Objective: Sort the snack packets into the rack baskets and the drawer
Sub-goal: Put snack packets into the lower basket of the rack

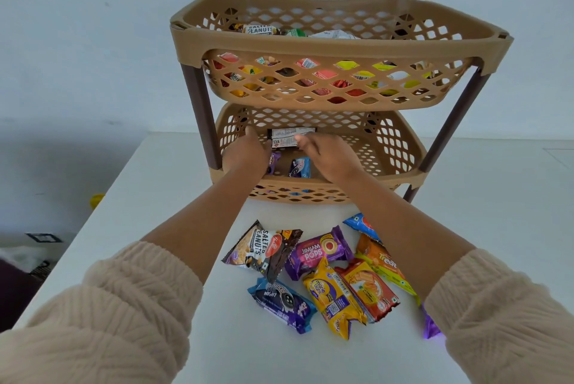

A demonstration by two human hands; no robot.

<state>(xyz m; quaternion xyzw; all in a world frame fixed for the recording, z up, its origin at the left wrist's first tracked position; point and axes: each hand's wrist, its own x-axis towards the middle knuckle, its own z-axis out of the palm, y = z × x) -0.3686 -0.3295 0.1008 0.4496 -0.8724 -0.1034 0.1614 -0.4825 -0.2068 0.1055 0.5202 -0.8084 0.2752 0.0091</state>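
Observation:
A tan two-tier rack stands on the white table. Its upper basket holds several snack packets. Both my hands reach into the lower basket. My left hand and my right hand hold the two ends of a dark packet with a white label, its back facing me. Beneath my hands in the lower basket lie a blue packet and a purple packet. On the table near me lies a pile of packets: salted peanuts, Jim Jam Pops, a yellow Marie Light.
More packets lie in the pile: a dark blue biscuit pack, a red-orange pack, an orange Treat pack, a blue one. A white wall rises behind the rack. The table's left edge drops to a dark floor.

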